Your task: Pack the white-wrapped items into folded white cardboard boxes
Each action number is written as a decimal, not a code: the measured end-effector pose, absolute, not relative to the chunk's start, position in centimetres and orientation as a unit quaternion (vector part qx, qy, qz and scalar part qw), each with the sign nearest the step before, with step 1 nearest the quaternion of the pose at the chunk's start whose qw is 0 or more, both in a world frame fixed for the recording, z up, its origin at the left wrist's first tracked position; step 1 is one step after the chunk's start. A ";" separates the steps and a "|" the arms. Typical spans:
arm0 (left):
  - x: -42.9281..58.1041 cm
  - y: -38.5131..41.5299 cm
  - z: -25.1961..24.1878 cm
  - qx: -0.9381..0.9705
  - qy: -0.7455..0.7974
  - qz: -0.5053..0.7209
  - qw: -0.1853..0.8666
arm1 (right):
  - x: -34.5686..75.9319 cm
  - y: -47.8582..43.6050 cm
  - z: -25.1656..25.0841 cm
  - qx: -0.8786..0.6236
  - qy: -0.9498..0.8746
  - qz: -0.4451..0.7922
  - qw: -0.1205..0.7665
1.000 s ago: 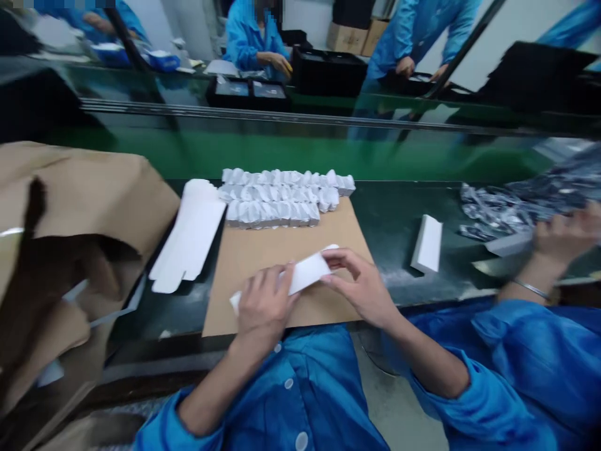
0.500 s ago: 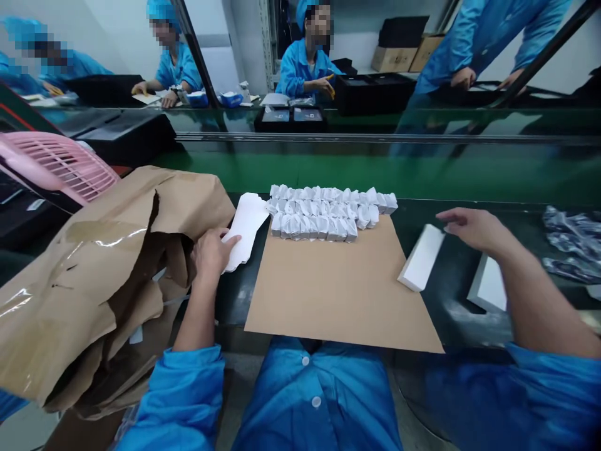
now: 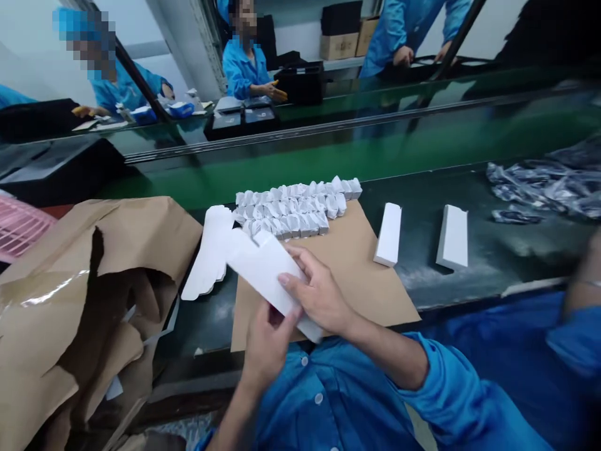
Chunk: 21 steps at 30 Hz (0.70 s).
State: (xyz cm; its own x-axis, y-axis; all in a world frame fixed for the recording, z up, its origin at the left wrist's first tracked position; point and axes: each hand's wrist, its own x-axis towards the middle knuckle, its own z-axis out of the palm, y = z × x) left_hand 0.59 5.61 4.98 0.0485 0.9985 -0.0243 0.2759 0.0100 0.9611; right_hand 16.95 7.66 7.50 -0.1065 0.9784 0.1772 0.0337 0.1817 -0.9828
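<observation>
Your left hand [image 3: 268, 341] and right hand [image 3: 322, 291] grip a smooth, flat white blank [image 3: 263, 266] over the cardboard sheet's [image 3: 359, 260] left edge.

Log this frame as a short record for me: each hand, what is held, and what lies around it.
left hand: on the carton's near edge
right hand: on the carton's right side, thumb on top
carton: white, in both hands, above the cardboard
stack: flat white pieces, left of the cardboard
packets: wrapped in white, three rows, cardboard's far end
boxes: white box at the cardboard's right edge; second box farther right
</observation>
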 end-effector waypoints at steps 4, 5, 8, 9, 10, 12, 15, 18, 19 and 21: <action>-0.6 5.3 5.6 0.529 0.471 0.486 0.512 | 20.7 7.6 9.0 -0.446 -0.706 0.400 0.377; -1.4 5.8 6.0 0.541 0.480 0.476 0.501 | 21.6 7.3 9.3 -0.444 -0.747 0.363 0.338; -2.7 7.4 6.9 0.600 0.522 0.383 0.470 | 22.8 6.1 9.6 -0.434 -0.842 0.215 0.237; -2.7 7.7 7.1 0.612 0.526 0.367 0.463 | 22.7 5.6 9.4 -0.433 -0.862 0.157 0.211; -2.5 7.9 7.2 0.620 0.524 0.356 0.463 | 22.5 5.1 9.2 -0.433 -0.876 0.100 0.190; -2.1 8.2 7.4 0.641 0.508 0.325 0.475 | 22.0 4.3 8.6 -0.422 -0.891 0.008 0.165; -1.9 8.4 7.6 0.691 0.464 0.246 0.496 | 21.7 3.8 8.1 -0.383 -0.907 -0.043 0.168; -2.3 8.6 7.9 0.713 0.425 0.205 0.518 | 22.4 4.1 8.1 -0.338 -0.920 -0.007 0.196; -2.4 8.6 7.9 0.711 0.414 0.198 0.532 | 22.7 4.2 8.2 -0.324 -0.923 0.018 0.209; -2.4 8.6 7.7 0.696 0.399 0.195 0.564 | 23.2 4.3 8.4 -0.304 -0.923 0.061 0.228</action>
